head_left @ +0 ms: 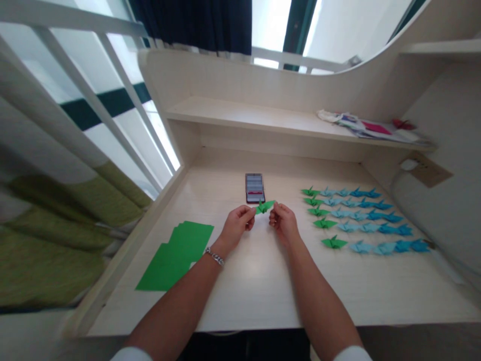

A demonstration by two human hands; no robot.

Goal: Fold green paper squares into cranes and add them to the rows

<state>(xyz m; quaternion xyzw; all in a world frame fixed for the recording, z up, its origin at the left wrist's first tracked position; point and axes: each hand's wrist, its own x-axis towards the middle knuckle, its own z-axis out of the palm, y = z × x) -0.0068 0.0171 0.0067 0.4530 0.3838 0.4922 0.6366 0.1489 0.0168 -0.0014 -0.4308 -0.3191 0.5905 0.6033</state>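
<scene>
Between my two hands, a green origami crane is held up over the desk. My left hand pinches one wing tip; a chain bracelet circles that wrist. The other wing tip is pinched by my right hand, its remaining fingers curled in. Just beyond the crane lies a phone with its screen lit. To the left, green paper sheets overlap in a loose stack. On the right stand several rows of finished paper cranes, with green cranes at the left ends and blue cranes running rightward.
The pale wooden desk has a raised left edge and a back shelf. Papers and small items lie on the shelf's right part. A cable runs from a wall socket. Curtains hang at left beyond a white railing.
</scene>
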